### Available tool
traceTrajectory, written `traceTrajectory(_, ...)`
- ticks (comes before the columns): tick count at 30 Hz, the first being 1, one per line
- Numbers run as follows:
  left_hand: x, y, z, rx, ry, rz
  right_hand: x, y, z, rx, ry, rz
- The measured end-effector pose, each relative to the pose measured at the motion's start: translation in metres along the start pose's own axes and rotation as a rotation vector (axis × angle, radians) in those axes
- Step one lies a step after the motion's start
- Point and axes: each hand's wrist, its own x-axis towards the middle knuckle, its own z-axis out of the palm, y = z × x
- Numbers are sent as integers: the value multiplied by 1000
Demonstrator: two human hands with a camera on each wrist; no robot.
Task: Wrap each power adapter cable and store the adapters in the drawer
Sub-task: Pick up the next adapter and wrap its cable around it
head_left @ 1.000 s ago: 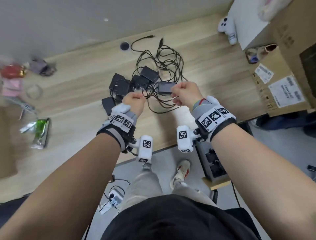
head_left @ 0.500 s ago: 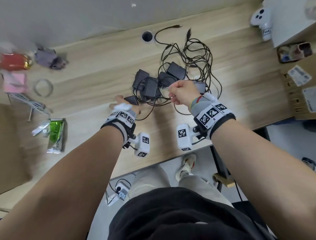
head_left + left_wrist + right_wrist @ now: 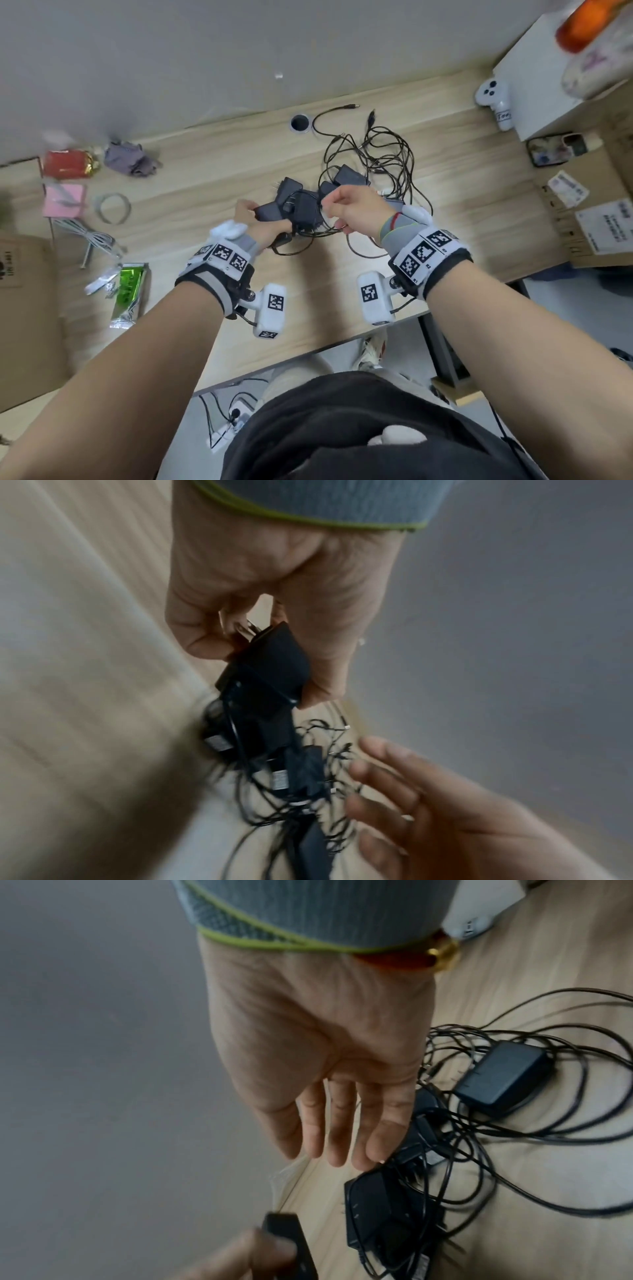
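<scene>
Black plastic power adapters (image 3: 301,202) lie in a heap on our pale wood-grain desk (image 3: 219,171), their thin black cables (image 3: 383,161) tangled in loops on the far right side of the pile. Our left hand (image 3: 255,222) grips one black adapter block (image 3: 270,666) at the near left edge of the heap; in the left wrist view the thumb and curled fingers pinch its sides, metal prongs pointing up toward the palm. Our right hand (image 3: 329,1074) hovers over the middle of the pile with fingers straight and loosely spread, holding nothing, its fingertips just above another adapter. We see no drawer from the head camera. Left on the desk lie a green foil packet (image 3: 128,291), a pink notepad (image 3: 63,202) and a red packet (image 3: 66,163); brown cardboard boxes (image 3: 589,222) stand to the right.
</scene>
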Motion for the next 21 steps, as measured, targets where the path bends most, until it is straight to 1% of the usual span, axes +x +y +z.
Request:
traceTrajectory(3, -29, 40, -5, -79, 22, 100, -11, -15, -4, -134, -99, -95)
traceTrajectory(5, -51, 71, -8, -134, 41, 187, -26, -30, -15, -218, -165, -171)
traceTrajectory(7, -68, 99, -8, -189, 53, 255, -40, -43, -27, -284, -198, -218)
traceTrajectory(10, -93, 131, -4, -239, 68, 354, -55, -54, -47, -309, -166, -325)
traceTrajectory(13, -116, 153, 5, -341, 89, 420, -74, -65, -71, -210, -99, -419)
traceTrajectory(14, -121, 159, 7, -371, 67, 435, -78, -70, -77, -131, -98, -448)
traceTrajectory(16, -136, 172, 12, -448, -28, 477, -90, -80, -92, -28, -60, -530)
traceTrajectory(18, -155, 186, 18, -548, -138, 485, -100, -90, -105, 21, -23, -611)
traceTrajectory(21, -178, 208, 24, -656, -246, 490, -109, -103, -119, 108, 17, -667)
